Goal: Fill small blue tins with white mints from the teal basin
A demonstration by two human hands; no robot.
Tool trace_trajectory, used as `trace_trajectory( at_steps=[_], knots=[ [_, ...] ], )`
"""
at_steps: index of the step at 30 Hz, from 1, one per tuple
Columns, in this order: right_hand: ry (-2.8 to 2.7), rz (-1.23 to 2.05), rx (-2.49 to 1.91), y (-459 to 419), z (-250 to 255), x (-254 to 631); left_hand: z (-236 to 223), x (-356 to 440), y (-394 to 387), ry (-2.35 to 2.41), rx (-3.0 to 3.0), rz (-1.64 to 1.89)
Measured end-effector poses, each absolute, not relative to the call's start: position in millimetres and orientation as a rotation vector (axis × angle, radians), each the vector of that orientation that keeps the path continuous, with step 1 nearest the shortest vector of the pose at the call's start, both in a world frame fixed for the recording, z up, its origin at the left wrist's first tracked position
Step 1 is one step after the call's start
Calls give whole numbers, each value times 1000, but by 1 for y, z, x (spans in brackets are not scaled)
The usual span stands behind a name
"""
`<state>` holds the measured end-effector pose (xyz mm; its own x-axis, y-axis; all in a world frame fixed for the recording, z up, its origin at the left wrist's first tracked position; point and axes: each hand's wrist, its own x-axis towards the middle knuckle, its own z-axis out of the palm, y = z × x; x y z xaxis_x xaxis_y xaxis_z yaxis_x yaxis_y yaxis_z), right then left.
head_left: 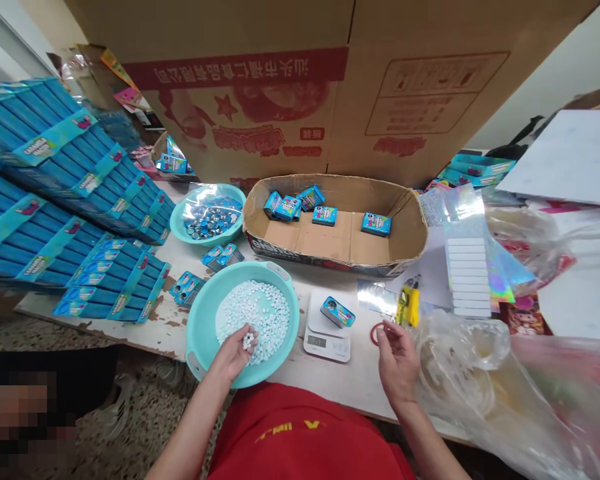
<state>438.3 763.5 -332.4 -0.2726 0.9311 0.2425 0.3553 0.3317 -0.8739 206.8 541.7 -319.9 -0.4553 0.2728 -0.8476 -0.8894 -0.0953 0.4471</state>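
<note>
My left hand [234, 357] is inside a turquoise basin [196, 320], fingers curled around a small heap of white candies [250, 341]. More loose white candies cover the bottom of that basin. On a white digital scale [329, 345] lies a blue candy tin [338, 311] with a round opening in its top. My right hand [399, 360] is just right of the scale, its fingers loosely bent, and I see nothing held in them. A red ring [375, 334] lies at its fingertips; whether they touch cannot be made out. Several open blue tins [187, 288] stand left of the basin.
Behind the scale is a cut cardboard tray [330, 260] holding several blue packs. A second turquoise bowl [177, 227] contains metallic pieces. Stacked blue display boxes [115, 280] fill the left. Yellow cutters [408, 303], label sheets [467, 273] and clear plastic bags [460, 367] lie right.
</note>
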Motion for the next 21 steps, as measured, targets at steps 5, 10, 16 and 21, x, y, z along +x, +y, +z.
trace_trajectory(
  at_steps=[5, 10, 16, 21],
  knots=[
    [-1681, 1112, -1294, 765, -351, 436, -325, 207, 545, 1350, -586, 1711],
    [-1673, 1258, -1363, 765, -359, 430, -327, 203, 548, 1393, -559, 1644],
    [-1708, 1341, -1383, 776, -364, 426, -327, 199, 553, 1404, -521, 1608],
    [-1714, 1373, -1394, 787, -372, 422, -335, 201, 555, 1367, -558, 1656]
  ],
)
